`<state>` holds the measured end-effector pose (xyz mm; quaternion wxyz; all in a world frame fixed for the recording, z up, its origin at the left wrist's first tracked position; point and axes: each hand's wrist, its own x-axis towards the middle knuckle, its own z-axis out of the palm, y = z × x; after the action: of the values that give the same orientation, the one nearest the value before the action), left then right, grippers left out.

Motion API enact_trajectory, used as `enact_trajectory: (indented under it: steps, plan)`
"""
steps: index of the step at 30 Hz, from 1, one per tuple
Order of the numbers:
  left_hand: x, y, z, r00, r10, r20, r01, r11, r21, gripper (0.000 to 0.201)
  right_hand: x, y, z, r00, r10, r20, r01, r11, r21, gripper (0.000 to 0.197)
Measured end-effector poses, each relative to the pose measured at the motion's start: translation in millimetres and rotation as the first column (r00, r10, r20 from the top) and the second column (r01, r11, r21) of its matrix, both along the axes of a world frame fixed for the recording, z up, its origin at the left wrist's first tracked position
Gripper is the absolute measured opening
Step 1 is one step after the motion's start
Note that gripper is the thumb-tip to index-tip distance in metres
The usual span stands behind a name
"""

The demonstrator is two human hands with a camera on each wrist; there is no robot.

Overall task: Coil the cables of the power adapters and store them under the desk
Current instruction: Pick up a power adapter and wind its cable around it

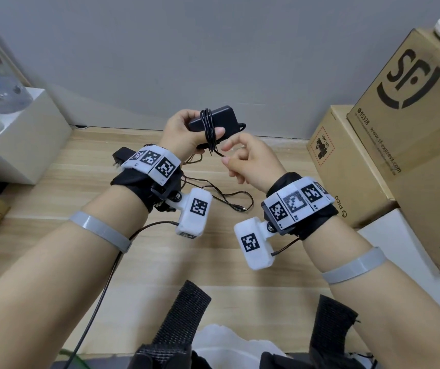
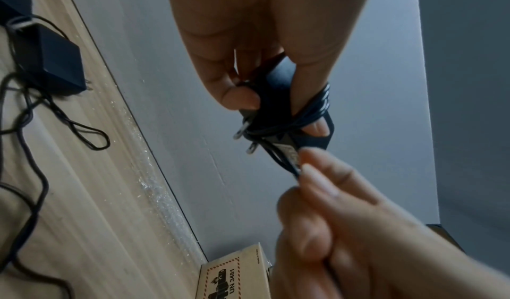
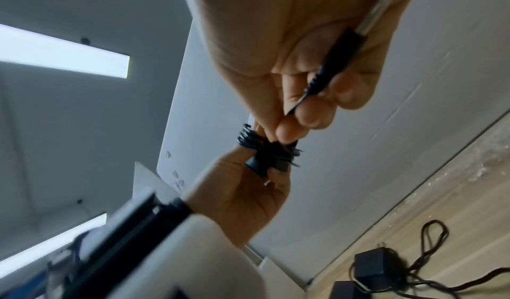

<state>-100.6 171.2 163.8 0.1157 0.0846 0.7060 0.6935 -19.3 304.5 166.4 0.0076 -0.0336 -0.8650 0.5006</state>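
Left hand (image 1: 186,129) is gripping the adapter (image 1: 220,121) above the desk (image 1: 80,182), thumb pinning the wraps. Right hand (image 1: 250,158) is pinching the cable (image 1: 209,129) end w/ plug in palm. Prob best: keep tension, tuck end under wraps.

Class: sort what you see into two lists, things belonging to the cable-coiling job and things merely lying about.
Job:
held adapter
its coiled cable
left hand
right hand
loose adapters on the desk

Lying about:
cardboard boxes
white box
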Motion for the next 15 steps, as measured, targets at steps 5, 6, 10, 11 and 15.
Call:
enact_trajectory:
  steps: [5,6,10,11,15]
  plan:
    - [2,-3,-2,1.000,0.023,0.012,-0.023,0.999,0.043,0.039,0,1,9,0.994,0.094,-0.058,-0.107,0.944,-0.312,0.023]
    - [3,-4,-2,1.000,0.016,0.005,-0.016,0.999,0.049,0.040,0,1,10,0.992,0.104,-0.069,-0.121,0.933,-0.340,0.023]
    - [5,-5,-2,1.000,-0.018,-0.022,0.018,0.999,0.027,0.037,-2,3,11,0.985,0.082,-0.154,-0.139,0.900,-0.414,0.029]
    - [6,-5,-2,1.000,-0.019,-0.020,0.020,1.000,0.023,0.036,-3,3,12,0.981,0.071,-0.181,-0.139,0.905,-0.401,0.028]
    - [7,-3,-6,1.000,-0.027,0.005,0.026,0.999,0.034,0.037,-10,1,10,0.966,-0.020,-0.257,-0.082,0.920,-0.382,0.022]
